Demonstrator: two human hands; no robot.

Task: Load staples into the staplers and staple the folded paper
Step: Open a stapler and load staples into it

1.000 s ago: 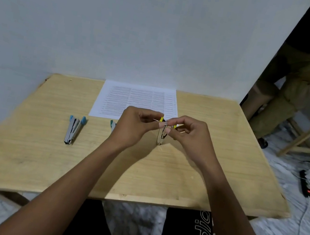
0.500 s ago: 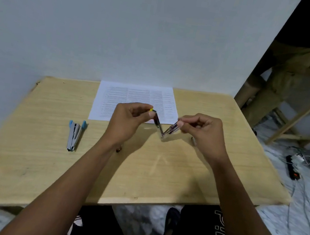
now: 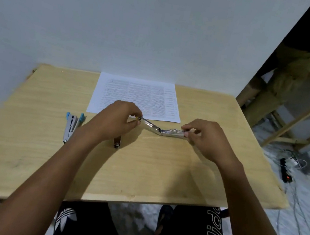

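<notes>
One shiny, wide-open metal stapler (image 3: 170, 132)

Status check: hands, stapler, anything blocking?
Left hand and right hand each pinch an end of the stapler, hinged wide open. Paper flat behind. Nothing blocking.

Dim, even light from above; my left hand (image 3: 115, 123) throws a soft shadow on the table (image 3: 162, 169). Edges bend, upper right blurs.
</notes>
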